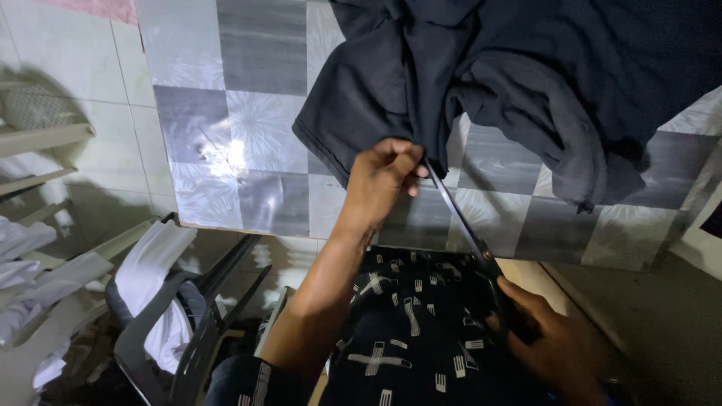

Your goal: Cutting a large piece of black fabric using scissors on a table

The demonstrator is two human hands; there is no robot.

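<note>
A: Checkered grey table [248, 150], dark navy cloth garment [526, 75] lying bunched on it. Left hand [383, 180] pinching its hem?

B: Yep, right hand [545, 338] closed round long steel scissors [470, 233]. Slack fabric could cut crooked.

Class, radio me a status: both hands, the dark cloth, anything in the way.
Left hand pinches dark cloth at its edge. Right hand grips scissors, blades at the cloth. Nothing in the way.

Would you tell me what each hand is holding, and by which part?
The left hand pinches the dark cloth at its lower edge; the right hand grips the scissors by the handles.
</note>
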